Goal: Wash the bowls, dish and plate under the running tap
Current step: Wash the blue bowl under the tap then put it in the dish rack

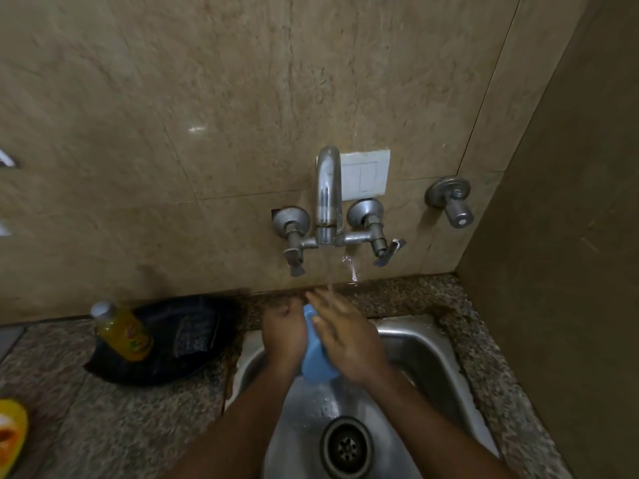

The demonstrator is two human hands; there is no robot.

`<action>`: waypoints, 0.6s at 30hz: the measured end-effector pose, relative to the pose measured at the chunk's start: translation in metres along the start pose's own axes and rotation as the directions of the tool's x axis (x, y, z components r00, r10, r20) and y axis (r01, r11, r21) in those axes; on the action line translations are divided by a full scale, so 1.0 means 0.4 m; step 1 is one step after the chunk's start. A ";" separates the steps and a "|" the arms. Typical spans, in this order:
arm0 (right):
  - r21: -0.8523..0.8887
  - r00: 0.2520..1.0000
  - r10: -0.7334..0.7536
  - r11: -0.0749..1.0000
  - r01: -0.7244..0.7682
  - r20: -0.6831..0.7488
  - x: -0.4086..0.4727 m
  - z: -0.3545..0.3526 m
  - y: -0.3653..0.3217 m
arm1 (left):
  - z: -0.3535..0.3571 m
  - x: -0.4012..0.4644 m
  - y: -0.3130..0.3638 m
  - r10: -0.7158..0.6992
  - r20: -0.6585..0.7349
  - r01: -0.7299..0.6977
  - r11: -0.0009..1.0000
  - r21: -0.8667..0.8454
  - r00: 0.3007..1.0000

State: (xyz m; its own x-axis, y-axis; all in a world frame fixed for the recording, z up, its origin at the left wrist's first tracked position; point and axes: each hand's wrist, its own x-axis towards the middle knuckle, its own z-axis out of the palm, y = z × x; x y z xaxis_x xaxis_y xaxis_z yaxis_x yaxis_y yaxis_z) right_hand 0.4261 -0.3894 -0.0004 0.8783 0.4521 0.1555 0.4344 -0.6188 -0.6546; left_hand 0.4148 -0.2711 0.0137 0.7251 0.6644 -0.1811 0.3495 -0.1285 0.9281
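Note:
A blue bowl [316, 361] is held on edge over the steel sink [428, 354], between both hands. My left hand [283, 335] grips its left side with curled fingers. My right hand [349, 337] lies flat against its right side, fingers straight, directly under the stream from the tap [327, 198]. Water runs over that hand's fingers. Most of the bowl is hidden by the hands.
A black pan [193, 361] sits on the granite counter left of the sink, holding a yellow bottle [122, 331] and a dark scrub pad [193, 335]. A yellow object [10, 430] lies at the left edge. The sink drain [346, 447] is below the hands. A side wall stands at the right.

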 end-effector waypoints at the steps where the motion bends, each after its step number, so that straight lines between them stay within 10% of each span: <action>1: 0.150 0.992 0.124 0.981 -0.125 0.014 -0.005 -0.003 0.001 | 0.006 -0.010 -0.014 -0.045 0.002 0.045 0.999 -0.001 0.999; 7: 0.293 0.964 0.234 0.920 -0.261 0.125 -0.016 0.005 0.006 | 0.009 -0.004 -0.048 -0.144 0.032 0.146 0.983 -0.109 0.989; 10: 0.643 0.876 0.361 0.596 -0.481 0.321 0.001 -0.025 0.040 | 0.012 -0.001 -0.056 -0.180 0.070 0.189 0.969 -0.160 0.981; 18: 0.789 0.887 0.371 0.439 -0.429 0.276 -0.011 -0.034 0.051 | -0.041 0.022 -0.097 -0.328 0.382 0.479 0.771 -0.420 0.864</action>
State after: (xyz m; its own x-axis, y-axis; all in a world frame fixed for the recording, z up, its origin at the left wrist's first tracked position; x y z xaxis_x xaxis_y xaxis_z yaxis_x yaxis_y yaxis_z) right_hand 0.4337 -0.4128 -0.0045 0.8846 0.3492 -0.3093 -0.3444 0.0417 -0.9379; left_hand 0.3980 -0.2482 -0.0185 0.7385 0.3344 -0.5854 0.3673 0.5286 0.7653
